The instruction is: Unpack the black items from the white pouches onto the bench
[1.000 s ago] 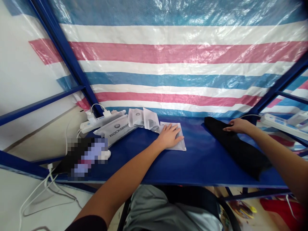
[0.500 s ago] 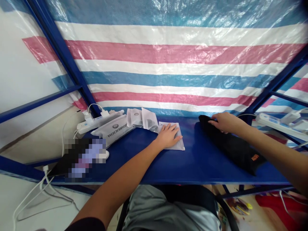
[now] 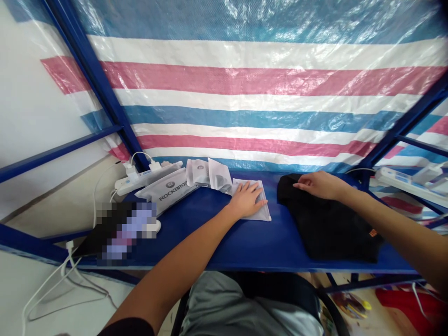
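While both palms lie flat:
Left hand [image 3: 247, 199]: spread, pinning clear bag [image 3: 257, 205].
Right hand [image 3: 320, 185]: spread on black garment [image 3: 327, 221], right of bag.
Handling: smooth outward, avoiding bunching.

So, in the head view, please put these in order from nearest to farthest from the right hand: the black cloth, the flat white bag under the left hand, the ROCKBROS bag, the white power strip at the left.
1. Black cloth: under the right hand.
2. Flat white bag: middle, under the left hand.
3. ROCKBROS bag: further left.
4. White power strip: far left, back corner.
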The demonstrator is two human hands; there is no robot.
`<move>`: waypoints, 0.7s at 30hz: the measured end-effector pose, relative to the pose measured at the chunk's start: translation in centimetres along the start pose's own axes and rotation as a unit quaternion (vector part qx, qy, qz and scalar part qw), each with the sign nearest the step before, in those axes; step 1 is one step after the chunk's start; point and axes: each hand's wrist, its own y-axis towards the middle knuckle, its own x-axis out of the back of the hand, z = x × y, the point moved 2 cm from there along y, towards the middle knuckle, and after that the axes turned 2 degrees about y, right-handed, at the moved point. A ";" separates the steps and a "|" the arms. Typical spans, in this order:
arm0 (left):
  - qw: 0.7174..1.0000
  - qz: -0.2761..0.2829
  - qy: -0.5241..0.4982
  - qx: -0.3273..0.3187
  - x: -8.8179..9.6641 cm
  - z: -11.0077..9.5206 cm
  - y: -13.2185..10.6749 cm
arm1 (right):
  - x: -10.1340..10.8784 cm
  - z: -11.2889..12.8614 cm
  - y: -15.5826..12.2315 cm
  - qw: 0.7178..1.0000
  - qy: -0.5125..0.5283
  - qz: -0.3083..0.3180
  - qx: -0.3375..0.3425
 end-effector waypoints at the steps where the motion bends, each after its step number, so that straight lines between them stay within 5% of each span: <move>1: 1.000 -0.001 -0.002 -0.001 0.0 0.0 -0.1 | 0.0 0.3 0.2 1.000 0.009 -0.020 0.010; 5: 1.000 -0.009 -0.014 -0.016 0.1 0.0 -0.2 | -0.6 2.1 2.8 0.991 0.114 -0.063 0.029; 9: 0.998 -0.028 -0.046 -0.012 -0.1 0.1 0.2 | -3.3 3.2 7.5 0.966 0.228 -0.122 -0.019; 12: 0.993 -0.091 -0.065 -0.020 0.6 0.1 0.4 | -6.6 3.4 9.9 0.938 0.303 -0.163 -0.036; 16: 0.980 -0.170 0.011 -0.106 3.3 -0.6 -0.1 | -9.5 3.5 10.2 0.926 0.298 -0.231 0.011; 18: 0.973 -0.210 0.055 -0.081 5.2 -0.3 -0.5 | -9.8 3.9 9.7 0.940 0.251 -0.226 0.047; 21: 0.952 -0.285 0.105 0.042 8.0 1.4 -1.3 | -9.5 4.9 8.6 0.957 0.205 -0.183 0.097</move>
